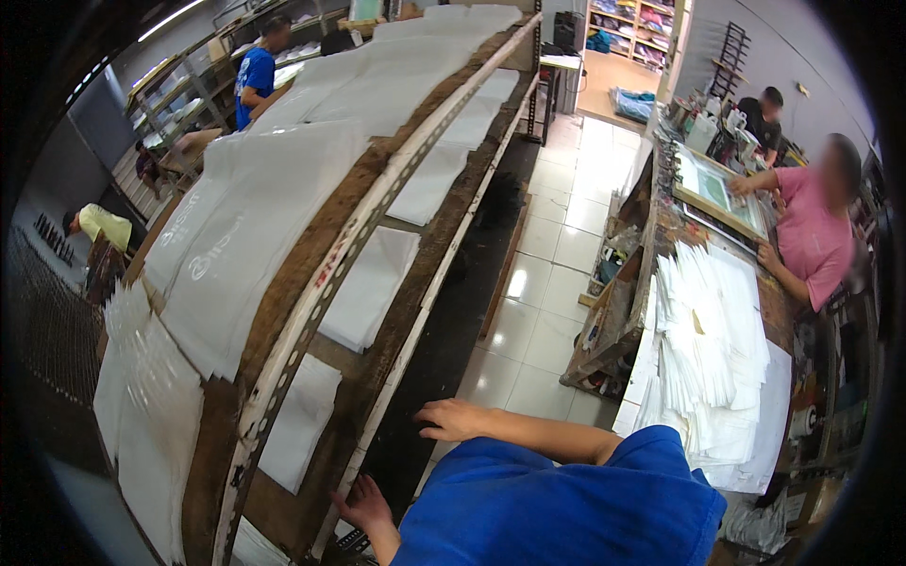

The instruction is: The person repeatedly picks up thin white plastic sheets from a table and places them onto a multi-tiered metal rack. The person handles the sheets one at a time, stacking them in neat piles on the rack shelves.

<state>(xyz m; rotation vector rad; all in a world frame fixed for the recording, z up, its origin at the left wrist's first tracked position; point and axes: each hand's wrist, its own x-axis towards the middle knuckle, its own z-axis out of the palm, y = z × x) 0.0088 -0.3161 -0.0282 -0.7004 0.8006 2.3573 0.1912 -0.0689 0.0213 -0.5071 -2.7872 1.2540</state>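
Note:
My left hand (365, 509) is at the pale metal edge of a multi-level drying rack (311, 302), low in the picture. Its fingers are apart, with nothing in them; whether they touch the edge I cannot tell. Above a dark lower board (415, 377) of the rack, my right hand (447, 420) reaches across from the right, fingers loosely bent and holding nothing. On the level closest to my hands lie stacks of white sheets (300, 424). The upper level carries translucent white plastic bags (264, 217), some with pale print.
To the right stands a worktable with a large fanned pile of white sheets (703, 344). A person in pink (812, 241) handles a framed screen (722, 193) there, another person behind. Tiled floor (538, 283) runs between rack and table. More people are beyond the rack.

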